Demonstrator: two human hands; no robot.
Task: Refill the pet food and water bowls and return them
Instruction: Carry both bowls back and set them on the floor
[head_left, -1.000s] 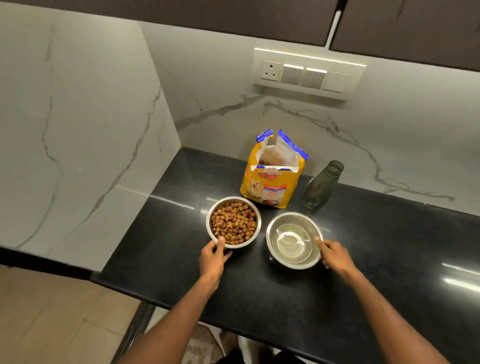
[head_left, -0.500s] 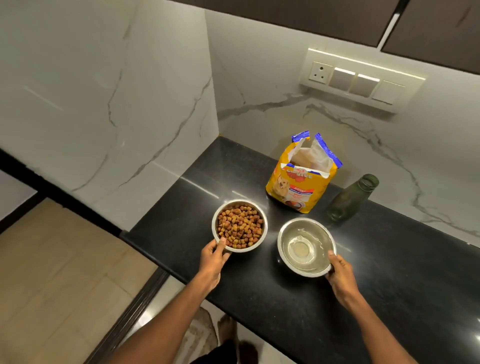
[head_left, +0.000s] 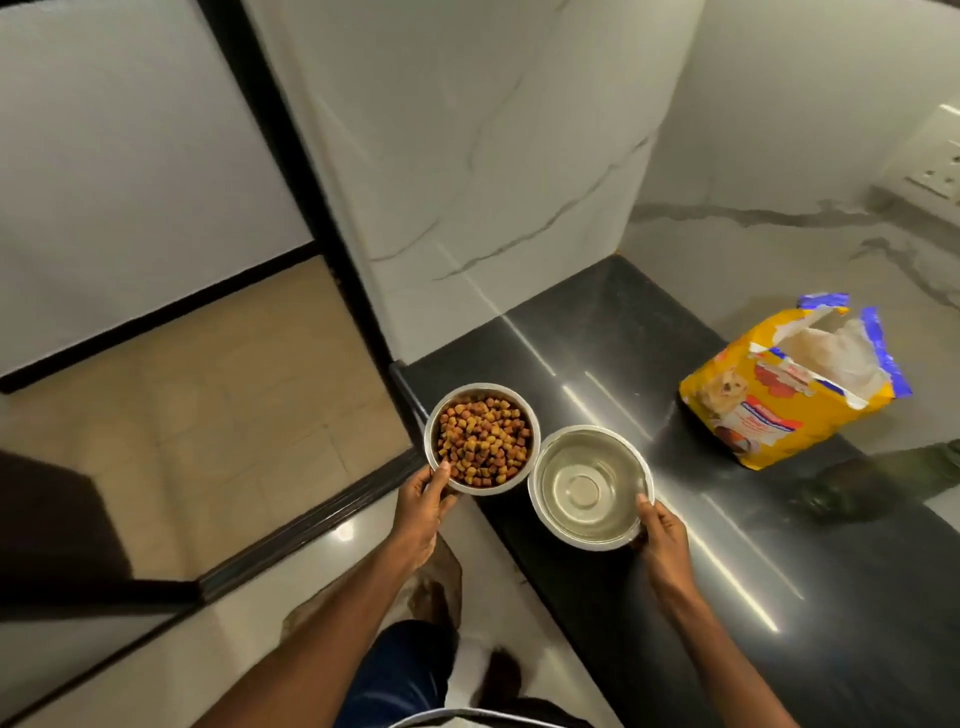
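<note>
1. The left hand (head_left: 423, 501) is holding the food bowl (head_left: 480, 439) by its near rim, thumb over the edge, grip clenched on it; the bowl is hanging over the corner of the black table (head_left: 727, 519), part above the floor (head_left: 208, 415).
2. The right hand (head_left: 662, 535) is gripping the water bowl (head_left: 589, 486) the same way at its near right rim; this bowl is sitting above the table's front edge, its rim touching or nearly touching the food bowl's.
3. Both bowls are looking refilled: kibble (head_left: 483, 441) is heaped close to the brim and clear water is showing over the steel bottom, so carrying them back seems to be the step in hand.
4. Each bowl is being pinched at one side only, so a tilt could be sending water over the far lip, or kibble onto the floor.
5. The rims could be knocking together while moving, jolting the water.
6. The open food bag (head_left: 795, 384) and the dark green bottle (head_left: 883, 480) are standing well apart, farther along the table, out of the way.
7. Spilled water would be making the glossy floor slippery underfoot.
</note>
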